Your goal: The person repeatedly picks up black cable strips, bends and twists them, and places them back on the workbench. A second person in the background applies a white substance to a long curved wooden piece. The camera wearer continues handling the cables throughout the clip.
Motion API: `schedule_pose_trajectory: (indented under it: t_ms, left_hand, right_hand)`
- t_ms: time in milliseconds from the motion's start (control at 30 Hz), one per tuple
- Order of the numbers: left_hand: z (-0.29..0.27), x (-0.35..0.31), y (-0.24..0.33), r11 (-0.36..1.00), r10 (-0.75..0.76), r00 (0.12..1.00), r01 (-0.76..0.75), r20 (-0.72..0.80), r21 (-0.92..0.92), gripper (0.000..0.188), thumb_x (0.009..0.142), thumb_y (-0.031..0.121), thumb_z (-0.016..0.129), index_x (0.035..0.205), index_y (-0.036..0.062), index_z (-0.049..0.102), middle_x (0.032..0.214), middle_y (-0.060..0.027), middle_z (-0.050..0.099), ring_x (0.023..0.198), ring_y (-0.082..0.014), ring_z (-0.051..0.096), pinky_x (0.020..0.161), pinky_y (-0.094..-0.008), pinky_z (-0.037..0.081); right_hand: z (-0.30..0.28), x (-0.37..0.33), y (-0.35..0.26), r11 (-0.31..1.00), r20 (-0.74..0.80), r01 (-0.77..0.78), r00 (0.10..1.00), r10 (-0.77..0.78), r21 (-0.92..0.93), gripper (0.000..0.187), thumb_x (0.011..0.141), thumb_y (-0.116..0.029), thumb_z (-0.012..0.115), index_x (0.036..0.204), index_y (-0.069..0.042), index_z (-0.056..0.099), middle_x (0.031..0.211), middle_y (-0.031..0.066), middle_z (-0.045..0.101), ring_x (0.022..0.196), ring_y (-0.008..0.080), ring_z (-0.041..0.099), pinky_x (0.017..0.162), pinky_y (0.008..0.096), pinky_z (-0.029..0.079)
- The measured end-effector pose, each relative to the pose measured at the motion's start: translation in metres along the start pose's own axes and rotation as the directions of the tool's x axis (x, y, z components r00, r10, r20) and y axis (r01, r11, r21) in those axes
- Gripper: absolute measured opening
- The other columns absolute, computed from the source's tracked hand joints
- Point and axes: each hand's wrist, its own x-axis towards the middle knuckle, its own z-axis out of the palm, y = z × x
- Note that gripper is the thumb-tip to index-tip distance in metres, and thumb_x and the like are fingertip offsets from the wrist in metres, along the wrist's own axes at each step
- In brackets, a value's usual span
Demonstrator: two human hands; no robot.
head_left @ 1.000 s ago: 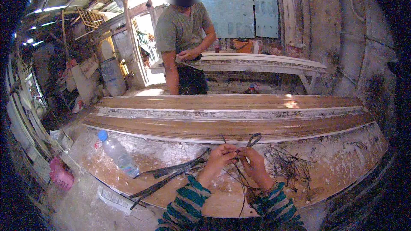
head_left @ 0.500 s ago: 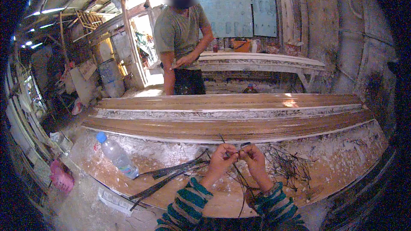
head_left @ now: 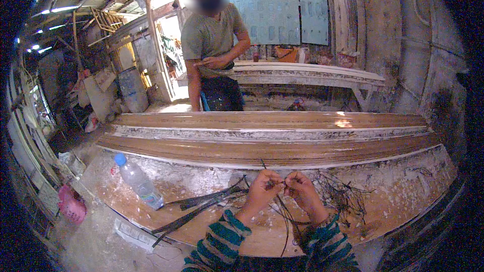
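Two bare hands over the near edge of the table (head_left: 116,199), working on one skinny black strip (head_left: 285,213). Left hand (head_left: 263,189) has thumb and fingertips pinched together on it, with a short end poking up above the knuckles. Right hand (head_left: 305,194) is also pinched, just beside the left, and looks to be on that same strip, though the fingers hide the exact contact. Thin lengths hang down between the wrists toward the table edge.

Handling-wise, I'd guess it weighs next to nothing. The end stands up without support, so probably bendy with a bit of spring rather than floppy like yarn. Could be slick if it's plastic, can't tell from here. Doesn't strike me as fragile, more likely to twist or slide than snap. I'd take hold with the fingertips close to the middle bit between the hands, one pinch per side, and leave the tails free.

Around it: flat black bands (head_left: 201,206) on the left, a messy tangle of black strings (head_left: 345,196) on the right, a blue-capped bottle (head_left: 138,181) farther left, and long brown boards (head_left: 252,148) lying across the back.
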Motion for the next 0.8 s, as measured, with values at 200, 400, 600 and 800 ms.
schedule_pose_trajectory:
  t_ms: [200, 400, 600, 800]
  left_hand:
    - [-0.001, 0.006, -0.004, 0.99, 0.027, 0.999, -0.029, -0.019, -0.14, 0.027, 0.075, 0.002, 0.064, 0.094, 0.0049, 0.044, 0.084, -0.0038, 0.057, 0.079, -0.0119, 0.054, 0.07, -0.0242, 0.045]
    - [-0.002, 0.004, 0.002, 0.95, -0.153, 0.986, 0.129, -0.064, -0.284, 0.033, 0.075, 0.004, 0.065, 0.099, 0.0047, 0.042, 0.084, -0.0079, 0.061, 0.074, -0.0136, 0.057, 0.066, -0.0263, 0.048]
    - [-0.003, 0.006, -0.005, 0.993, -0.066, 0.994, 0.057, -0.082, -0.1, 0.026, 0.075, 0.005, 0.065, 0.096, 0.0031, 0.048, 0.08, -0.004, 0.06, 0.074, -0.012, 0.057, 0.066, -0.0243, 0.047]
    - [-0.004, 0.002, -0.009, 0.951, 0.05, 0.996, -0.026, -0.072, 0.31, 0.016, 0.076, 0.007, 0.064, 0.09, 0.0047, 0.055, 0.078, -0.0013, 0.059, 0.074, -0.0095, 0.056, 0.065, -0.0234, 0.046]
  right_hand:
    - [-0.001, 0.005, 0.013, 0.94, -0.089, 0.188, 0.971, -0.221, -0.285, 0.009, 0.082, -0.014, 0.058, 0.081, -0.005, 0.054, 0.075, 0.0022, 0.056, 0.065, 0.0101, 0.052, 0.06, 0.0231, 0.044]
    - [0.008, -0.003, 0.011, 0.84, -0.056, 0.339, 0.916, -0.397, -0.424, 0.011, 0.08, -0.012, 0.061, 0.081, -0.002, 0.059, 0.074, 0.0029, 0.059, 0.068, 0.0092, 0.054, 0.062, 0.023, 0.044]
    - [0.009, -0.002, 0.008, 0.714, -0.017, 0.355, 0.889, -0.457, -0.603, 0.01, 0.077, -0.007, 0.063, 0.083, 0.0, 0.06, 0.075, 0.0038, 0.06, 0.07, 0.0099, 0.056, 0.063, 0.0235, 0.045]
    - [0.006, -0.001, 0.01, 0.619, 0.033, 0.361, 0.879, -0.476, -0.697, 0.007, 0.078, -0.004, 0.06, 0.083, 0.0, 0.059, 0.075, 0.0047, 0.06, 0.07, 0.0094, 0.055, 0.062, 0.0229, 0.045]
